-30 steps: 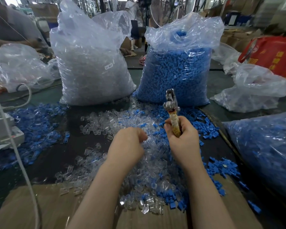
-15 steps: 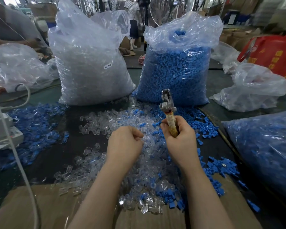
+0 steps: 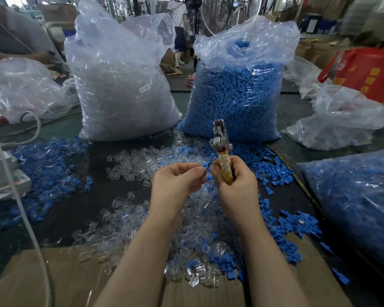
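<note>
My right hand (image 3: 236,182) grips the tape-wrapped handle of a metal plier-like tool (image 3: 220,140) that points up and away from me. My left hand (image 3: 175,180) has its fingers curled and meets the right hand's fingertips at a small blue plastic piece (image 3: 207,164); a clear piece may be pinched with it, but I cannot make it out. Both hands hover over a loose heap of clear caps (image 3: 146,165) mixed with blue pieces (image 3: 273,171) on the dark table.
Two big plastic sacks stand behind the heap: clear caps (image 3: 122,89) on the left, blue pieces (image 3: 237,91) on the right. Another blue-filled bag (image 3: 355,200) lies at right. Cardboard (image 3: 53,278) covers the near edge. A white cable (image 3: 20,207) and white device (image 3: 2,173) sit left.
Both hands have risen a little and come together; the left hand's fingertips now meet the right hand's at a blue piece. The tool stays upright in the right hand.
</note>
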The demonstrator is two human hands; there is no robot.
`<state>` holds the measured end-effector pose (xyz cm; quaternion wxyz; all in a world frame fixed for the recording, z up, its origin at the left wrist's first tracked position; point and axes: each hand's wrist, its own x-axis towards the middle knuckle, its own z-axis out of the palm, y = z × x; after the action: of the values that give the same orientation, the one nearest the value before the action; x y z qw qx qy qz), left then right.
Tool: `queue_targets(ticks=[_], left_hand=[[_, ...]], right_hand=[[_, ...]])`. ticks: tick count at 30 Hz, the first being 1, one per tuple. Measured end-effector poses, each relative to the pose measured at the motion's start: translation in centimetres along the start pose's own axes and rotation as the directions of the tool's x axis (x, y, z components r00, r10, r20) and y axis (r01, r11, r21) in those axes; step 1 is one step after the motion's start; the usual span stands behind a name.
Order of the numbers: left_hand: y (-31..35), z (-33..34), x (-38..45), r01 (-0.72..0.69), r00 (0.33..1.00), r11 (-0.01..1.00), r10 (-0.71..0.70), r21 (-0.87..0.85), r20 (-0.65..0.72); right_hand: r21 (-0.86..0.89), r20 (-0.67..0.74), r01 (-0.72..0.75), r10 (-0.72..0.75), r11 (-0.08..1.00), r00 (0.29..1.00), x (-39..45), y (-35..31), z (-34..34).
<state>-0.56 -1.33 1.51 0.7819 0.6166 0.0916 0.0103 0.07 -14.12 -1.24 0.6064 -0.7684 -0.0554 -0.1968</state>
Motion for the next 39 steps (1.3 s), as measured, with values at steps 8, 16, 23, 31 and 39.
queue_targets(ticks=[8, 16, 23, 31, 39], left_hand=[[-0.1, 0.5, -0.4, -0.03, 1.0, 0.997, 0.031, -0.07, 0.004], [-0.3, 1.0, -0.5, -0.199, 0.978, 0.979, 0.201, 0.043, -0.053], [-0.6, 1.1, -0.4, -0.296, 0.942, 0.924, 0.325, 0.243, -0.086], [-0.9, 1.1, -0.5, -0.384, 0.876, 0.799, 0.474, 0.462, -0.091], [-1.0, 0.7, 0.0, -0.362, 0.894, 0.844, 0.434, 0.396, -0.11]], right_hand=[[-0.011, -0.037, 0.022, -0.023, 1.0, 0.999, -0.2, -0.2, 0.1], [-0.005, -0.039, 0.007, -0.007, 1.0, 0.999, -0.1, -0.2, 0.3], [-0.033, 0.023, -0.014, 0.015, 0.999, 1.0, 0.1, 0.0, 0.1], [-0.014, 0.108, -0.032, 0.034, 0.999, 0.994, 0.1, 0.1, -0.1], [0.002, 0.135, -0.034, 0.033, 0.999, 0.99, 0.0, -0.5, -0.4]])
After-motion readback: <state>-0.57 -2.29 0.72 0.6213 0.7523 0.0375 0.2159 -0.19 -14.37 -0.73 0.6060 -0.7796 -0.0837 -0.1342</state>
